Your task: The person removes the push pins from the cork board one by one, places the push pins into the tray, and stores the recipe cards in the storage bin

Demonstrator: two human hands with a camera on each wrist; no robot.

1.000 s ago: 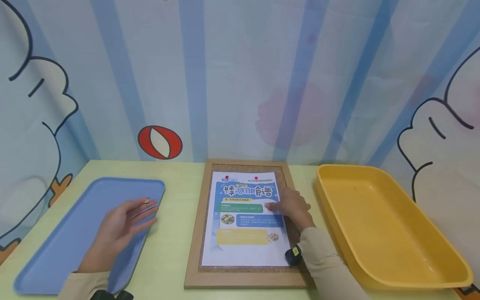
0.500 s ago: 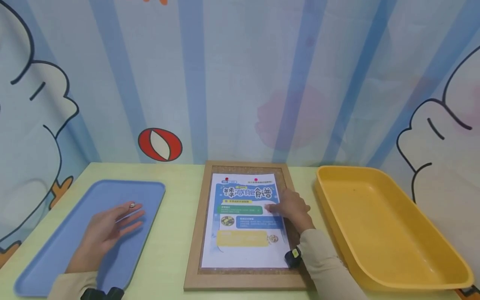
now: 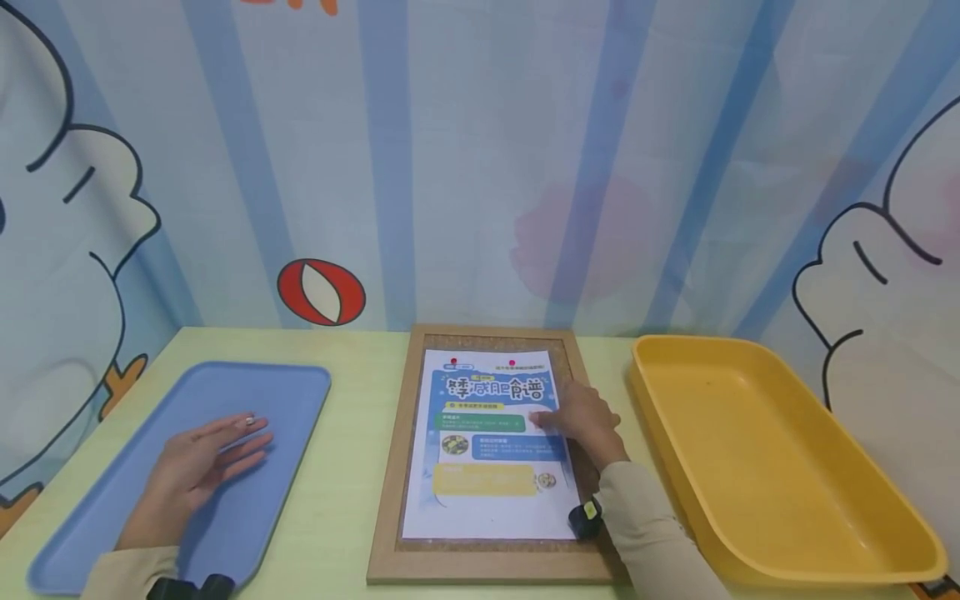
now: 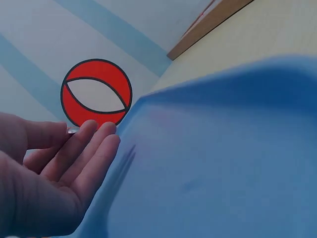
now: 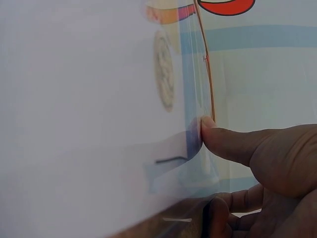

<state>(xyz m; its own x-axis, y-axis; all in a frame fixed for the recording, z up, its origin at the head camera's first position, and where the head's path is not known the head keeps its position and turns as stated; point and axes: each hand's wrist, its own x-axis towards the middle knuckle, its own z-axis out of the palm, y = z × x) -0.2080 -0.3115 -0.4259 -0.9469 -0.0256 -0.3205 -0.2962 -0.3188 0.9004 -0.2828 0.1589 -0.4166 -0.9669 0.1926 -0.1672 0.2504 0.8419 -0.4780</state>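
Observation:
In the head view, a framed corkboard (image 3: 487, 571) lies at the table's middle, bearing a printed sheet (image 3: 487, 517). A red pushpin (image 3: 453, 361) and a pink pushpin (image 3: 512, 362) sit along the sheet's top. My right hand (image 3: 588, 417) grips the board's right side, thumb on the sheet and fingers curled over the frame's edge. In the right wrist view its thumb (image 5: 228, 141) meets the sheet. Over the blue tray (image 3: 292, 392), my left hand (image 3: 187, 471) pinches a small shiny silver piece (image 4: 73, 130) between thumb and index finger, its other fingers loosely extended.
A deep yellow tray (image 3: 795, 467) stands to the right of the board. The pale table (image 3: 345, 467) shows between the blue tray and the board. Behind everything rises a striped, cartoon-printed backdrop (image 3: 465, 167).
My left hand has moved left and slightly toward me, farther over the blue tray, still pinching the silver piece. The right hand keeps its grip on the corkboard.

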